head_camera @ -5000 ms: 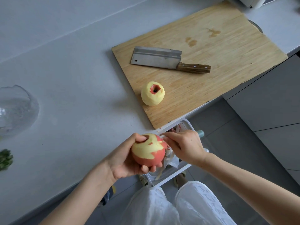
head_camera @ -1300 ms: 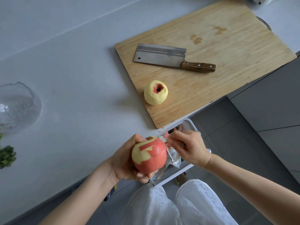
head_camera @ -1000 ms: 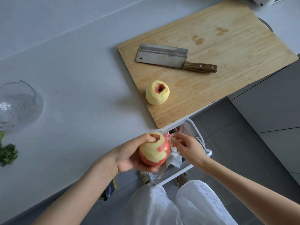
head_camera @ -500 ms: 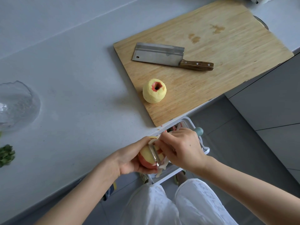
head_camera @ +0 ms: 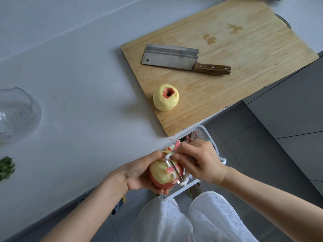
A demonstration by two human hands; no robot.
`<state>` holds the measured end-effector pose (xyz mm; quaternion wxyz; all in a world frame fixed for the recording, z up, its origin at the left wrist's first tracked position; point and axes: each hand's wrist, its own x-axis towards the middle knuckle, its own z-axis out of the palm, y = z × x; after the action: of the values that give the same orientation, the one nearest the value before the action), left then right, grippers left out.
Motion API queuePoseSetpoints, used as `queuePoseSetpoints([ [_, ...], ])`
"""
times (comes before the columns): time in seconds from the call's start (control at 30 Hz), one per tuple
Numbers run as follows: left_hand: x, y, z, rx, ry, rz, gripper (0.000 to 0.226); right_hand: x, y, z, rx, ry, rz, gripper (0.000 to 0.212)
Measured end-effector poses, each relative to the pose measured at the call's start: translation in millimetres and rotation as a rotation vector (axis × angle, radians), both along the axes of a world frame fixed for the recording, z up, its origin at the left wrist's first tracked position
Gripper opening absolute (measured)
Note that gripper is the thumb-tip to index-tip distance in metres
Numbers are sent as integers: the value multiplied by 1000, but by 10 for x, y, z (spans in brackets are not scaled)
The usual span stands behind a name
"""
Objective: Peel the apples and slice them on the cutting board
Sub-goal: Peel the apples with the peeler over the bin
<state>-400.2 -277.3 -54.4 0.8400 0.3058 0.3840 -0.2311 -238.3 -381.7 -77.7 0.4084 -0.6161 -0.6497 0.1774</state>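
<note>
My left hand (head_camera: 139, 173) grips a half-peeled red apple (head_camera: 161, 175) just off the counter's front edge. My right hand (head_camera: 201, 162) holds a white peeler (head_camera: 175, 169) whose blade lies against the apple's right side, with a red strip of skin curling off it. A fully peeled yellow apple (head_camera: 166, 97) with red left around its stem pit sits near the front corner of the wooden cutting board (head_camera: 244, 44). A cleaver (head_camera: 181, 59) with a wooden handle lies flat on the board behind it.
A white bin (head_camera: 204, 133) holding peels stands below the counter edge, under my hands. A clear glass bowl (head_camera: 17, 114) sits at the far left of the grey counter, with green leaves (head_camera: 6, 167) in front of it. Grey cabinets are on the right.
The apple has been turned in my left hand, showing more peeled flesh. My right hand has brought the peeler back onto it and drawn the blade down its side.
</note>
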Motion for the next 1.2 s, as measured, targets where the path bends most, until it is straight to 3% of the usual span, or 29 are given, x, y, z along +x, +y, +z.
queuePoseSetpoints([
  [0.1,10,17,-17,-8,-31,-36,57,32,-16,-20,-9,31,11,41],
  [0.4,60,25,-67,-36,-20,-51,55,63,-41,-113,-20,72,-15,45],
  [0.67,98,83,-81,-31,105,-1,48,62,-45,-339,-110,112,-93,43],
  [0.83,42,241,-3,-42,87,91,56,235,-194,-638,-271,-40,-219,20],
  [0.93,66,287,11,-28,59,101,59,152,-145,-645,-559,27,-228,16],
  [1.0,61,272,-7,-38,58,97,59,130,-67,-558,-870,175,-198,22],
  [1.07,34,254,-37,-60,64,113,65,151,-46,-469,-1106,519,-179,37],
  [1.2,12,191,-111,-193,136,294,61,148,-120,-335,-1231,1236,-168,66],
])
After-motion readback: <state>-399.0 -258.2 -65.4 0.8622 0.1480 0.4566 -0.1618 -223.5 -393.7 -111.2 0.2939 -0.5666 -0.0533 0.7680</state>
